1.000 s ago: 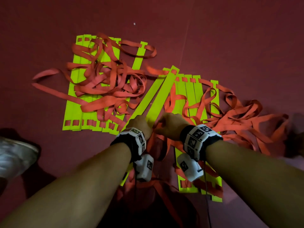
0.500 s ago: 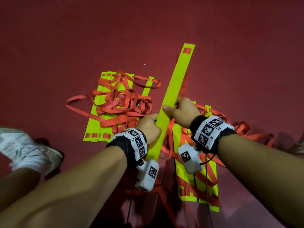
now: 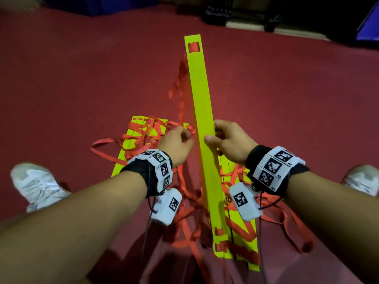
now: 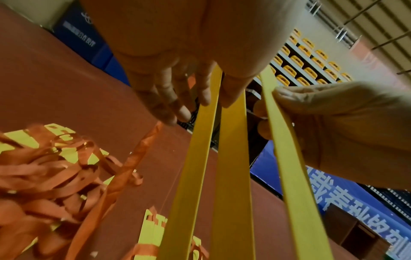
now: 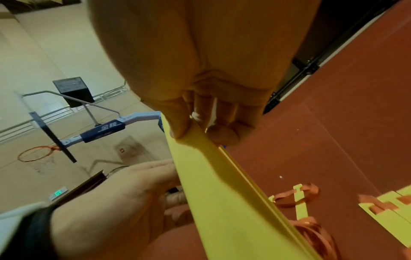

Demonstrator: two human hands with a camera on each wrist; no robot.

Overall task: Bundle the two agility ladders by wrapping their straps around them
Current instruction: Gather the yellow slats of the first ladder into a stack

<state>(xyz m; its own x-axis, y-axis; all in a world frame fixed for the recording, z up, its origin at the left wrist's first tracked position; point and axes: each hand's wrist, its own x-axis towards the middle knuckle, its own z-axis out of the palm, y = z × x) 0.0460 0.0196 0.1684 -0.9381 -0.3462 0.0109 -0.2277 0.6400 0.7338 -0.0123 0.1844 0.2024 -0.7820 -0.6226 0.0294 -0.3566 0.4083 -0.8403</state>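
Observation:
Both hands hold a stack of yellow ladder rungs (image 3: 200, 111) upright above the red floor, top end far from me. My left hand (image 3: 188, 140) pinches the rungs' left edge between thumb and fingers (image 4: 205, 95). On the right edge my right hand (image 3: 213, 136) grips them, its thumb (image 5: 177, 128) pressed on the flat face. Orange straps (image 3: 180, 95) hang from the raised rungs. More rungs of this ladder (image 3: 240, 228) lie on the floor under my wrists. The second ladder (image 3: 133, 140) lies flat at the left under a tangle of orange straps (image 3: 143, 138).
White shoes stand at the left (image 3: 34, 185) and the right (image 3: 361, 181). Loose straps (image 3: 295, 226) trail over the floor by my right arm. Blue mats (image 3: 114, 5) and dark equipment (image 3: 217, 15) line the far edge. A basketball hoop (image 5: 36, 154) stands beyond.
The gathered rungs went from lying flat on the floor to standing upright in both hands. Both hands rose with them, and straps now hang from the stack.

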